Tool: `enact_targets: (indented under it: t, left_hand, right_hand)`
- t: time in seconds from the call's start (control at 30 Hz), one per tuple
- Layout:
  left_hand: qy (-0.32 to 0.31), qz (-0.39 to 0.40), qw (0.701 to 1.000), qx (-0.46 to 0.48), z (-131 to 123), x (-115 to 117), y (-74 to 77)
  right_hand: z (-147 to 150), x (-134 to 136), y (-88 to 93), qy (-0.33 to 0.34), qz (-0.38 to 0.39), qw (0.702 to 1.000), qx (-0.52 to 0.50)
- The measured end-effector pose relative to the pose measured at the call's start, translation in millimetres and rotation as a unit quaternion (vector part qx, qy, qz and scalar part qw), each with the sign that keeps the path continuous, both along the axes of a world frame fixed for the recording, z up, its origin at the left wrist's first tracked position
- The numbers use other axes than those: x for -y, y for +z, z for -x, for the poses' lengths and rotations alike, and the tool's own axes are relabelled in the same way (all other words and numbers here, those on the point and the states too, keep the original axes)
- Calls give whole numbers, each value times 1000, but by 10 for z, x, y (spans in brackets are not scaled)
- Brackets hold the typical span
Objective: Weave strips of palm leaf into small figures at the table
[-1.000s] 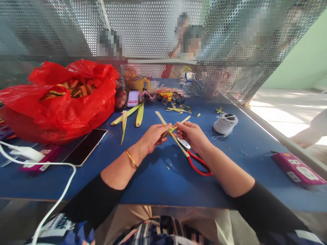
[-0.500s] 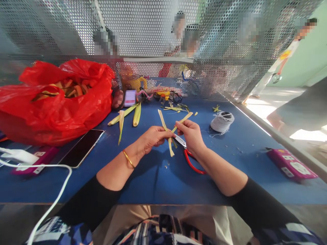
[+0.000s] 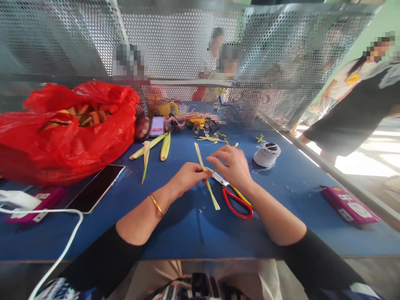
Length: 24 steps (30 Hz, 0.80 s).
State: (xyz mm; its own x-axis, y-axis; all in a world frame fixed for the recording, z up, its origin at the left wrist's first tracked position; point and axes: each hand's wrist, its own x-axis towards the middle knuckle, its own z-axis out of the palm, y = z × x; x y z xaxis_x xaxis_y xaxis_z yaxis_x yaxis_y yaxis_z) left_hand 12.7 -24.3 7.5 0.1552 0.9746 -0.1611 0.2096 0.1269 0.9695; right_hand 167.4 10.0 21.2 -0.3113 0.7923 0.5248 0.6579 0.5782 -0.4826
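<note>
The left hand [image 3: 187, 177] pinches a pale yellow leaf strip [image 3: 212, 198] between the thumb and the fingertips, near the middle of the blue bench [image 3: 187, 225]. The strip stands tilted; its upper end points to the far edge and its lower end hangs down toward the near edge. The right hand [image 3: 233, 167] is just beside the left one, with the fingers [image 3: 215, 155] loosely curved and reaching to the strip, but I cannot tell if they really grip it. Under the right hand lie scissors [image 3: 236, 202] with red handles, flat on the bench, the blades pointing to the strip. A roll of white thread [image 3: 266, 155] sits near the right edge, and a pink box [image 3: 348, 205] lies closer to the near right corner. Some green leaves [image 3: 165, 146] lie toward the far edge. A big red plastic bag [image 3: 62, 129] fills the far left corner, with a dark phone [image 3: 93, 187] just in front of it and a white cable [image 3: 59, 246] at the near left corner
</note>
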Motion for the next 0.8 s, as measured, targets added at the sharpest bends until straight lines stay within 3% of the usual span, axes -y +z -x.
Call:
enact_targets:
  t: [0.07,0.17,0.33,0.4,0.53,0.67,0.8]
  left_hand:
    - [-26,-8,999,-19,-24,15,-12]
    - [-46,-1,999,-13,-51,36,-30]
    - [-58,-35,998,-11,-57,67,-20]
    - [-73,-38,997,-13,-52,74,-11]
    - [-65,-5,998,9,-55,62,-26]
    - [67,36,991,108,-24,-10,-48]
    - [202,49,946,249,80,-101,2]
  right_hand:
    - [47,20,-38,84,106,991,-19]
    - [111,20,-132,98,259,952,-128]
    - [165,26,-256,84,318,908,-258]
    - [178,40,-270,63,268,927,-253]
    - [159,63,-201,52,65,989,-120]
    - [64,120,-55,34,-97,993,-55]
    - [40,233,-13,8,-172,984,-53]
